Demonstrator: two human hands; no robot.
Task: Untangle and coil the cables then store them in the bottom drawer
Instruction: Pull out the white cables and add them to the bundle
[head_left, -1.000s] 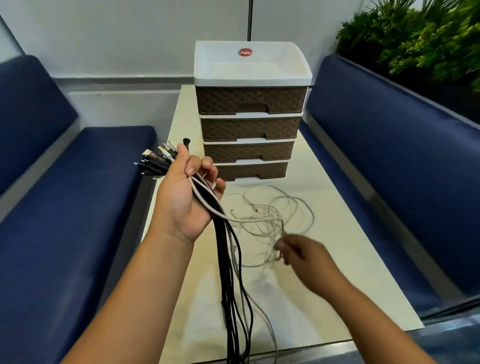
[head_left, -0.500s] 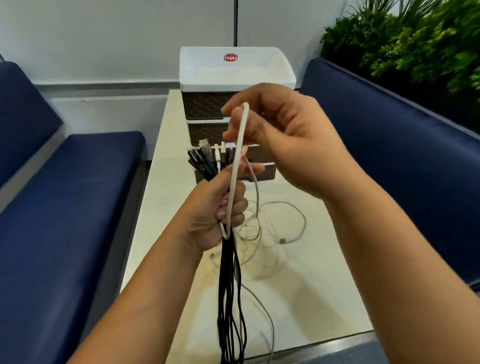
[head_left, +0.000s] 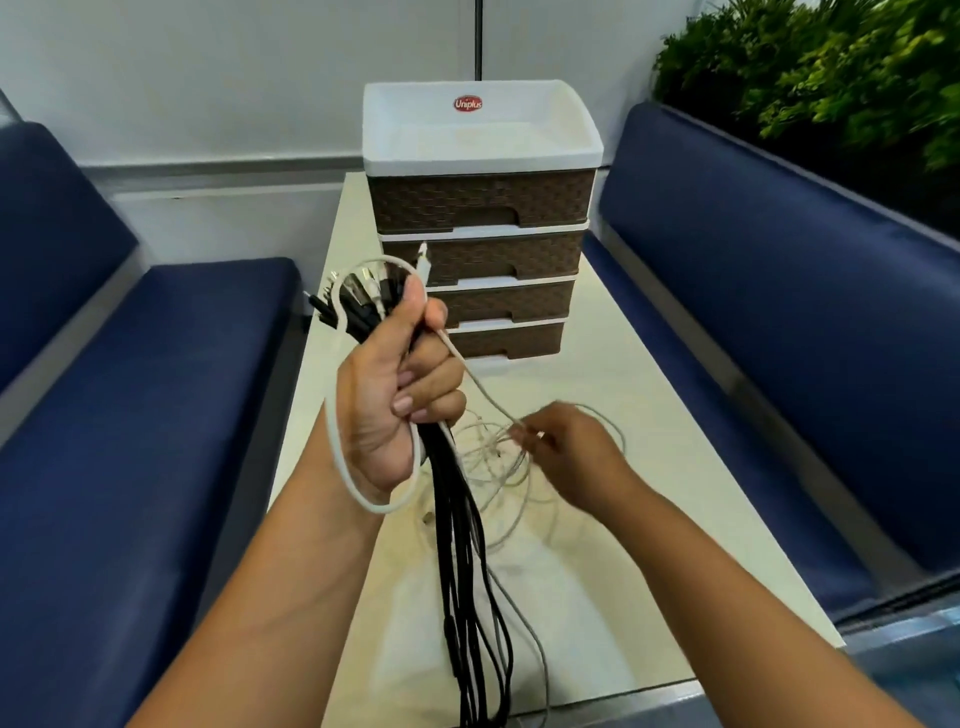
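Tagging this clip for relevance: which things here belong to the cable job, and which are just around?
Job: left hand, black cables, white cable, right hand, bottom drawer.
Around: blue benches, plants.

Blue benches (head_left: 156, 415), green plant (head_left: 831, 78)

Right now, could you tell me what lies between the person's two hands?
In the head view, a thin white cable spans from the left hand to the right hand; below it is the table.
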